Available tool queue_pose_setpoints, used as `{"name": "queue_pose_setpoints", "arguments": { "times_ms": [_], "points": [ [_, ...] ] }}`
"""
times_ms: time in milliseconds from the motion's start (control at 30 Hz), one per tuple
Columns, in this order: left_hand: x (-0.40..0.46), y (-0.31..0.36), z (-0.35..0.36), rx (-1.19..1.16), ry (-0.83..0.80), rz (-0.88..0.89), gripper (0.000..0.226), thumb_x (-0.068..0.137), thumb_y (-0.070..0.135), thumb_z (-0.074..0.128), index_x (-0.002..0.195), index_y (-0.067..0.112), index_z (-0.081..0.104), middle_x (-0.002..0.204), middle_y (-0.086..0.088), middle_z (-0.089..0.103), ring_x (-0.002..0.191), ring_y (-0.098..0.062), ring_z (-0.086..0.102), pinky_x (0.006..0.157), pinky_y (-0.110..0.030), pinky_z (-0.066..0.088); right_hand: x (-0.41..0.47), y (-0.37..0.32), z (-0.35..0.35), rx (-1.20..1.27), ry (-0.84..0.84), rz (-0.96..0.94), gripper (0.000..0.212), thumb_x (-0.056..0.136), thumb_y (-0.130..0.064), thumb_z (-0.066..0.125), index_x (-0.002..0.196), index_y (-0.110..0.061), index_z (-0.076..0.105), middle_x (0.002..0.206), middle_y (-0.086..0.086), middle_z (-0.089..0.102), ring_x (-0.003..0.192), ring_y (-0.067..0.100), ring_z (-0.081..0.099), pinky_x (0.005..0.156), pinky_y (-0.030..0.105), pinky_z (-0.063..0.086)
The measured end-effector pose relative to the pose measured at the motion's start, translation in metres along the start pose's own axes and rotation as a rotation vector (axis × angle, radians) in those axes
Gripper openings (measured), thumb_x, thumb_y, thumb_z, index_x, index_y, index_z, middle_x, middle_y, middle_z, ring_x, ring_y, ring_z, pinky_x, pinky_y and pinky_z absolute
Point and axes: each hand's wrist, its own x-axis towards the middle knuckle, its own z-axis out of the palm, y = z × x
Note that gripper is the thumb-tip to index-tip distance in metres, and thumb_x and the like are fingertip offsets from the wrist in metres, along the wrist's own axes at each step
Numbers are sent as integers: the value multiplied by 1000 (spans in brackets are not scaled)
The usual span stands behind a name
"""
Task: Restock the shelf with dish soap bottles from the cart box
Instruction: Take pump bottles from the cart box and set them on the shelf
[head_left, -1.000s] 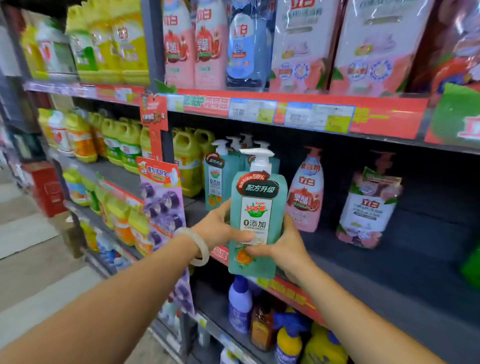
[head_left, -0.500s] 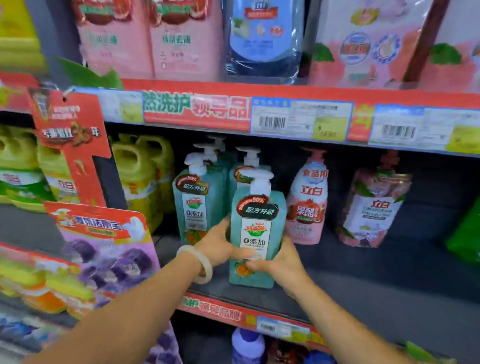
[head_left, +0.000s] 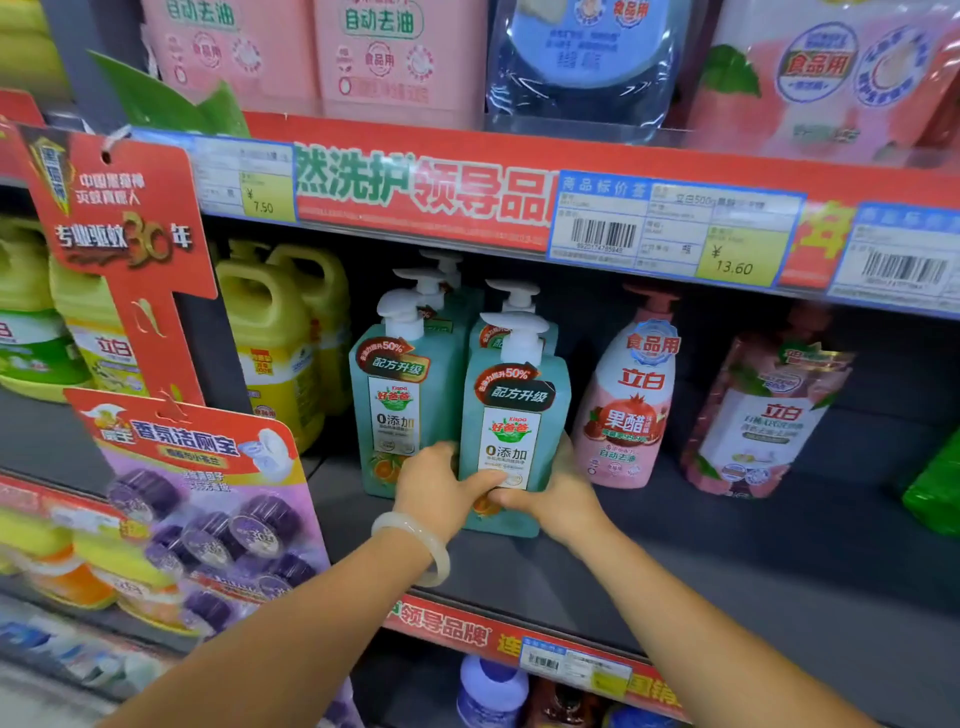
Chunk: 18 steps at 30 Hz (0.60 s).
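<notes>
Bottle (head_left: 511, 431) now down on shelf (head_left: 727, 561), no longer lifted, both left hand (head_left: 436, 491) and right hand (head_left: 558, 493) still gripping it.

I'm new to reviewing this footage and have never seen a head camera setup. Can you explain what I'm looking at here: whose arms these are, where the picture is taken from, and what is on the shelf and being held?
There is no machine here. The picture comes from a wide-angle camera worn on a person's head, looking forward and down, so the two arms reaching in from below are that person's own.

The left hand, with a pale bangle on its wrist, and the right hand together grip the lower part of a teal pump bottle of dish soap, which stands at the front of the grey shelf.

More teal pump bottles stand beside and behind it. To their left are yellow jugs; to the right, a pink pump bottle and a pink refill pouch. Price tags line the shelf edge above.
</notes>
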Motion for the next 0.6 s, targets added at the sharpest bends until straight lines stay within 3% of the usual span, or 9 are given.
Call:
{"name": "queue_pose_setpoints", "arguments": {
  "times_ms": [133,200,300,367,467,600],
  "points": [
    [-3,-3,-2,-16,165,-80,42,68,38,81,94,10,61,91,-2,67,82,-17,62,68,-26,47,6,2,4,-37,3,19,88,58,-12,87,130,-19,36,93,-25,54,94,5,56,78,18,45],
    [-3,-8,-7,-80,343,-86,56,60,36,86,100,12,54,97,-2,57,90,-21,56,75,-30,45,9,2,5,-43,3,24,91,58,-13,87,132,-18,34,95,-25,53,99,7,55,85,23,45],
    [2,-13,-15,-195,509,-123,89,52,30,91,123,8,42,127,-13,44,118,-29,43,97,-38,39,15,2,7,-50,-11,33,98,57,-15,88,137,-18,30,114,-9,59,111,14,55,96,32,46],
    [8,-16,-18,-210,510,-162,114,48,31,92,140,12,27,141,-14,32,129,-30,31,105,-40,33,18,1,8,-57,-6,45,102,57,-16,88,139,-18,28,122,-3,60,115,16,55,98,34,46],
    [21,-24,-22,-204,442,-170,131,44,32,93,146,12,14,144,-15,28,136,-29,24,111,-41,26,20,0,10,-64,2,53,101,57,-17,89,138,-17,29,124,0,60,116,18,55,99,36,46],
    [34,-34,-26,-363,319,-155,118,43,22,95,138,12,26,134,-10,44,130,-26,40,109,-46,37,22,1,13,-58,4,84,95,58,-18,88,135,-16,32,124,0,59,116,18,55,94,28,44]
  ]
}}
